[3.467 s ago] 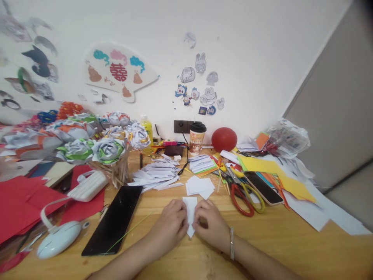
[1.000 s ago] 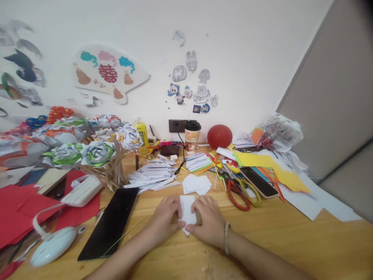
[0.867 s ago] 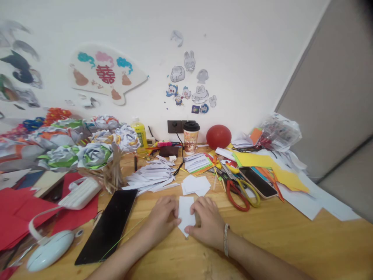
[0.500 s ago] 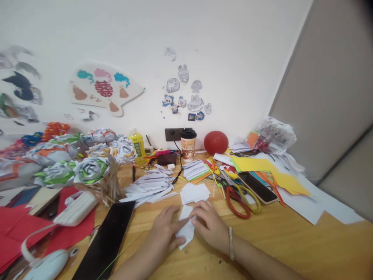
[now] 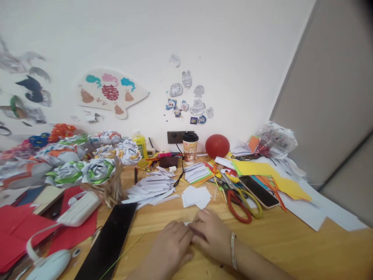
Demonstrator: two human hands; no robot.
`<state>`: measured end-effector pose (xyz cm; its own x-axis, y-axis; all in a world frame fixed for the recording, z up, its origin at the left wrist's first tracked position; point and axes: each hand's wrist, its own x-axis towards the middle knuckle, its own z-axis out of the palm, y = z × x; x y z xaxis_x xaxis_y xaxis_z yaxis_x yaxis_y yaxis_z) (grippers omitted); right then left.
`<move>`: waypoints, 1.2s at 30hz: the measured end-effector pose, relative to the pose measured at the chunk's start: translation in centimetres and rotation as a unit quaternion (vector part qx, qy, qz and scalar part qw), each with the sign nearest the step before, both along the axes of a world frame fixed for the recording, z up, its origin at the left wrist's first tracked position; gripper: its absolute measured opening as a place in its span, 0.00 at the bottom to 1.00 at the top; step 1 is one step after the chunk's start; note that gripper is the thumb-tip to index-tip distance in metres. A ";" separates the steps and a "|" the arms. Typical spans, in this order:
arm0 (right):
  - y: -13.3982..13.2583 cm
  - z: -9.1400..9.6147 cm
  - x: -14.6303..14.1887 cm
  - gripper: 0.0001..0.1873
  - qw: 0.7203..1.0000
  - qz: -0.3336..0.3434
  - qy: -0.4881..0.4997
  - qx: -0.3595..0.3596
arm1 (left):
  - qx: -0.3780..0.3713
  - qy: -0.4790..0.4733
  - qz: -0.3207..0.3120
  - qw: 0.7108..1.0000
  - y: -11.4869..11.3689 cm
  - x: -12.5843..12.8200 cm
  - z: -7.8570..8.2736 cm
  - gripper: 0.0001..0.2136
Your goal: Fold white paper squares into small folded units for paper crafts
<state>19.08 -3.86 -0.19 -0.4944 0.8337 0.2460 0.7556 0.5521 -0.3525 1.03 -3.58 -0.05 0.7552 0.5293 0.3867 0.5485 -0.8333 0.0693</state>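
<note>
Folded white paper: only a small pale corner shows, lying on the wooden table at the near edge, between the two hands. The rest is covered, so its present shape cannot be read.

The left hand and right hand lie palm-down with bent fingers, touching each other over the sheet. Whether the fingers pinch it or merely press it flat cannot be told. A bracelet circles the right wrist.

Half a second earlier the sheet showed as a creased white piece, with a pointed end jutting out below the left hand. The hands have since closed over it.

A stack of white squares sits just beyond the hands, with scissors to the right and a black tablet to the left.
</note>
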 end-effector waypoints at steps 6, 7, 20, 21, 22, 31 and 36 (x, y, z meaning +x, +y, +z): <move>1.3 0.6 2.6 0.17 0.993 0.066 0.080 -0.048 | 0.029 0.053 0.000 0.998 0.9 -0.5 0.1 0.05; 1.5 0.6 2.8 0.19 0.993 0.074 0.084 -0.046 | 0.030 0.051 -0.002 0.998 1.1 -0.7 0.3 0.06; 1.4 -0.5 1.6 0.16 0.989 0.078 0.125 -0.018 | 0.126 0.058 -0.027 0.990 0.4 -0.6 -0.6 0.13; 1.5 -0.7 1.8 0.17 0.987 0.080 0.136 -0.008 | 0.116 0.041 -0.016 0.992 0.5 -0.8 -0.4 0.14; 1.6 -0.8 1.9 0.18 0.986 0.082 0.144 0.000 | 0.101 0.020 -0.005 0.995 0.6 -0.9 -0.1 0.14; 2.1 -0.6 2.2 0.06 0.983 0.114 0.134 0.050 | -0.058 -0.084 -0.064 0.993 1.8 -2.0 0.3 0.10; 2.1 -0.9 2.5 0.04 0.979 0.165 0.107 0.062 | -0.097 -0.035 -0.098 0.990 2.0 -2.0 1.0 0.11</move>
<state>21.57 -1.81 -1.05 -0.6575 0.5952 0.4620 0.4457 0.8016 -0.3985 -1.01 -1.60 0.99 0.8259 0.4443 0.3470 0.3660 -0.8908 0.2693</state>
